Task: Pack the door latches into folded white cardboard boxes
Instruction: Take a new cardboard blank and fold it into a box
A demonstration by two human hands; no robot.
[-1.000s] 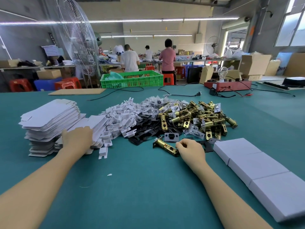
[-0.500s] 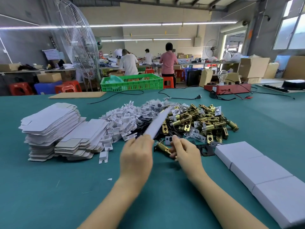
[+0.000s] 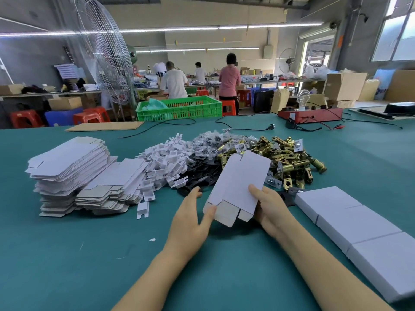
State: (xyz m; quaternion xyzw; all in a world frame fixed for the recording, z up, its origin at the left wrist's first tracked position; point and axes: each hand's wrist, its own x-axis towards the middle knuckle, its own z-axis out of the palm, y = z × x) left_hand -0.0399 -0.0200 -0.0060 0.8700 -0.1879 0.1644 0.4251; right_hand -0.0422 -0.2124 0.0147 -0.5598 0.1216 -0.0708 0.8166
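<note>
Two hands now hold one flat white die-cut cardboard box blank (image 3: 239,187), lifted off the stack of white blanks (image 3: 71,167) a second ago. The left hand (image 3: 190,218) pinches its near left corner; the right hand (image 3: 268,207) clamps its right edge, thumb on top. Folding comes next, I judge. Brass door latches (image 3: 289,158) lie heaped just behind, unpacked. No readable writing or brand shows.

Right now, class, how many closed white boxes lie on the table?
3, in a row at the right: far box, middle box, near box. The frame edge may hide more.
</note>
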